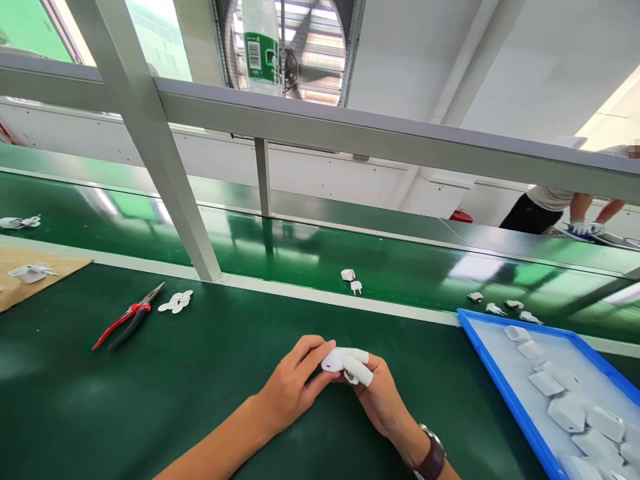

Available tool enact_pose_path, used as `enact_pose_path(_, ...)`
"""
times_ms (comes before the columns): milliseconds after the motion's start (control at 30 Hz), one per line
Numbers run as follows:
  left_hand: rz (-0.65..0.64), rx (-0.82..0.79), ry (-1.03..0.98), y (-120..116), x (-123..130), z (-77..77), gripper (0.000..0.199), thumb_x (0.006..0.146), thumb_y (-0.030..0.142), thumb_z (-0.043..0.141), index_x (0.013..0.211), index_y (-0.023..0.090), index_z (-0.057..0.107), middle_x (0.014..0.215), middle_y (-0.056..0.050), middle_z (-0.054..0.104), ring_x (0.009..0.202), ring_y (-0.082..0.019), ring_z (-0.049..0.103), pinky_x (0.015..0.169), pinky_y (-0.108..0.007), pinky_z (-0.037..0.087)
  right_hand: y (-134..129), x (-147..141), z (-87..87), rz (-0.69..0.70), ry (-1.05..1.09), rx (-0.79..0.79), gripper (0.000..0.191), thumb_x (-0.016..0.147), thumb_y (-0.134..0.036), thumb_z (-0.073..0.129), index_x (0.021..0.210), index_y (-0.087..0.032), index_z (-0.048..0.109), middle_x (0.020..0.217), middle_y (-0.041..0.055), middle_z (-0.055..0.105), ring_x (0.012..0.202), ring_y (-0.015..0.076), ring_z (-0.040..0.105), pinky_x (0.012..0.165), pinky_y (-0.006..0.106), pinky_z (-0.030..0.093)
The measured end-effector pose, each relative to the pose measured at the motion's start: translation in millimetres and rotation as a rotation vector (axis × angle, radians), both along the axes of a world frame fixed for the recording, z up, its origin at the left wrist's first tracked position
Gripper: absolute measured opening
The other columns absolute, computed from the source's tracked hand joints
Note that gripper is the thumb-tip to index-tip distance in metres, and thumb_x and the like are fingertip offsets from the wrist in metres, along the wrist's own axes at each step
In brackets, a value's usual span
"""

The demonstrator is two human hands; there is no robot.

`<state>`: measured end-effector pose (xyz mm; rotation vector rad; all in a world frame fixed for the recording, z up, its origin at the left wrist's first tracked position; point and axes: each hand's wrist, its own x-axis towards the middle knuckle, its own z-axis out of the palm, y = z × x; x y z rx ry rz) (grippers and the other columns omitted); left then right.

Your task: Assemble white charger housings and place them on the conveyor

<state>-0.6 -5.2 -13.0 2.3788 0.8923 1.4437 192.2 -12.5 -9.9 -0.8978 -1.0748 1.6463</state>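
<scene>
Between my two hands, above the green table, is a small white plastic charger housing (333,360) with a small dark slot in its end. My left hand (295,380) pinches its left end with thumb and fingers. On its right side, my right hand (376,393) grips it, with white finger covers on some fingers and a watch on the wrist. Part of the housing is hidden behind those fingers. To the left lie red-and-black long-nose pliers (131,319), beside a little cluster of flat white pieces (176,301).
A blue-rimmed tray (505,393) of white housings stands at the right. Behind the table runs a green conveyor belt (300,257) carrying white plug parts (352,281). A grey metal frame post (165,167) rises at left. A gloved person (580,213) works at far right.
</scene>
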Motion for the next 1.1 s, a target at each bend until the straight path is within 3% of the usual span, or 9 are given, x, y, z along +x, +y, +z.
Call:
enact_pose_path(133, -0.016, -0.022, -0.014, -0.4, -0.5, -2.4, 0.048, 0.097, 0.017, 0.064, 0.143, 0.022, 0.051, 0.115, -0.010, 0.061, 0.101, -0.019, 0.066, 0.087, -0.030, 0.061, -2.1, -0.8, 3.2, 0.028, 0.062, -0.063, 0.022, 0.085, -0.042, 0.079, 0.095, -0.022, 0.082, 0.090, 0.0060, 0.074, 0.083, 0.0213, 0.064, 0.082, 0.036, 0.053)
enact_pose_path(333, -0.038, -0.024, -0.043, 0.5, -1.1, -5.5, 0.048, 0.097, 0.017, 0.063, 0.143, 0.022, 0.051, 0.116, -0.010, 0.063, 0.099, -0.018, 0.067, 0.086, -0.028, 0.061, 2.8, 1.7, 3.2, -0.026, -0.110, 0.024, 0.025, 0.080, -0.046, 0.081, 0.081, -0.021, 0.080, 0.084, 0.0030, 0.070, 0.077, 0.0166, 0.057, 0.072, 0.028, 0.048)
enact_pose_path(433, 0.012, -0.036, 0.037, 4.4, -2.1, -5.7, 0.045, 0.097, 0.017, 0.061, 0.140, 0.021, 0.052, 0.117, -0.011, 0.066, 0.101, -0.021, 0.067, 0.089, -0.033, 0.061, 4.9, -1.3, 0.3, -0.087, -0.341, 0.189, 0.035, 0.084, -0.054, 0.075, 0.088, -0.020, 0.080, 0.086, 0.0052, 0.071, 0.074, 0.0174, 0.058, 0.069, 0.029, 0.048)
enact_pose_path(567, 0.027, -0.064, 0.196, 3.7, -1.2, -2.2, 0.048, 0.091, 0.013, 0.060, 0.138, 0.022, 0.055, 0.108, -0.010, 0.070, 0.097, -0.025, 0.065, 0.085, -0.042, 0.061, 2.6, -4.3, -1.6, -0.169, -0.676, 0.500, 0.031, 0.093, -0.050, 0.066, 0.097, -0.021, 0.078, 0.093, 0.0063, 0.071, 0.069, 0.0157, 0.058, 0.063, 0.028, 0.050)
enact_pose_path(667, 0.019, -0.197, 0.223, 9.2, -2.1, 1.1, 0.038, 0.086, 0.011, 0.061, 0.122, 0.024, 0.064, 0.103, -0.007, 0.072, 0.094, -0.024, 0.065, 0.082, -0.041, 0.060, 3.2, 0.5, -3.2, -0.236, -0.745, 0.645, 0.027, 0.100, -0.042, 0.057, 0.110, -0.022, 0.072, 0.102, 0.0072, 0.072, 0.082, 0.0186, 0.067, 0.073, 0.029, 0.058)
enact_pose_path(767, 0.118, -0.354, 0.206, 39.9, -8.4, 6.2, 0.033, 0.084, 0.011, 0.062, 0.114, 0.024, 0.067, 0.110, -0.006, 0.071, 0.101, -0.022, 0.066, 0.092, -0.039, 0.058, 8.6, 8.6, -8.0, -0.411, -0.851, 0.869, 0.027, 0.102, -0.031, 0.053, 0.125, -0.021, 0.064, 0.116, 0.0101, 0.070, 0.102, 0.0226, 0.069, 0.088, 0.036, 0.060)
enact_pose_path(867, 0.304, -0.445, 0.203, 96.6, -20.4, 14.0, 0.036, 0.081, 0.012, 0.062, 0.115, 0.021, 0.068, 0.119, -0.008, 0.067, 0.104, -0.021, 0.067, 0.099, -0.037, 0.054, 13.5, 11.8, -16.7, -0.464, -1.009, 1.049, 0.029, 0.100, -0.023, 0.053, 0.128, -0.020, 0.061, 0.114, 0.0120, 0.070, 0.099, 0.0254, 0.069, 0.084, 0.041, 0.061)
enact_pose_path(1000, 0.505, -0.508, 0.223, 171.6, -40.9, 18.5, 0.033, 0.082, 0.014, 0.061, 0.113, 0.019, 0.069, 0.115, -0.009, 0.073, 0.108, -0.026, 0.067, 0.096, -0.037, 0.053, 15.5, 8.5, -32.8, -0.320, -1.214, 1.114, 0.028, 0.092, -0.011, 0.052, 0.116, -0.017, 0.066, 0.110, 0.0147, 0.071, 0.095, 0.0299, 0.068, 0.078, 0.046, 0.061)
enact_pose_path(1100, 0.658, -0.588, 0.254, 202.2, -54.1, 11.8, 0.027, 0.085, 0.025, 0.069, 0.110, 0.016, 0.070, 0.109, -0.012, 0.075, 0.109, -0.030, 0.066, 0.096, -0.041, 0.051, 17.7, 7.4, -45.8, -0.178, -1.298, 1.090, 0.022, 0.083, -0.009, 0.060, 0.099, -0.018, 0.071, 0.113, 0.0135, 0.071, 0.097, 0.0308, 0.067, 0.080, 0.046, 0.061)
